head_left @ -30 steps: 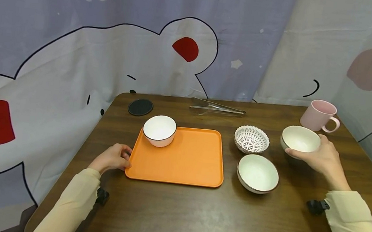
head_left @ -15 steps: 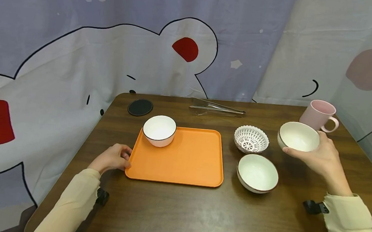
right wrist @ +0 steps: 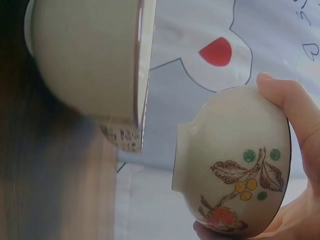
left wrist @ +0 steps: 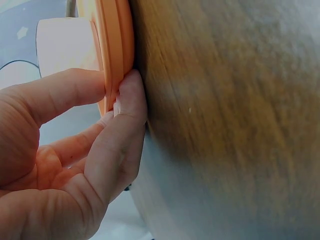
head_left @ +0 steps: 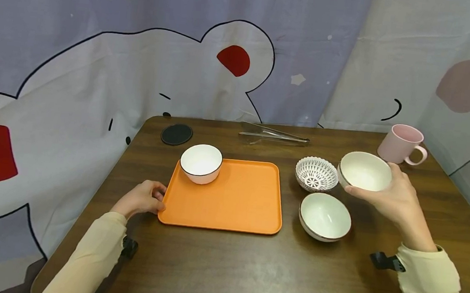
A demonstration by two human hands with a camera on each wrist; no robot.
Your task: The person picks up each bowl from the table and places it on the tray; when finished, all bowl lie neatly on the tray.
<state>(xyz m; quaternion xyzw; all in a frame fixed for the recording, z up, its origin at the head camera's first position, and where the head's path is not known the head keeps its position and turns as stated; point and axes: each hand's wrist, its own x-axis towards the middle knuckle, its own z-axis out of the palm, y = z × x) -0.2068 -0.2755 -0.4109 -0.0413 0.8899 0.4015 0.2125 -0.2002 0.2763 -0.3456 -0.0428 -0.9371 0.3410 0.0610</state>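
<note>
My left hand pinches the near left corner of an orange tray; in the left wrist view the thumb lies on the tray's rim and fingers reach beneath it. On the tray's far left corner stands a white bowl with a dark rim. My right hand grips a cream bowl by its sides, thumb and fingers apart across the rim. Painted leaves and berries decorate its outside. It is raised off the table, close to a small patterned bowl and a second cream bowl.
A pink mug stands at the back right, beyond the held bowl. Tongs lie along the back edge of the wooden table. A round black coaster is at the back left. A printed curtain hangs behind.
My right hand has lifted the cream bowl and carried it to the left, toward the patterned bowl. My left hand and the tray have stayed in place.
</note>
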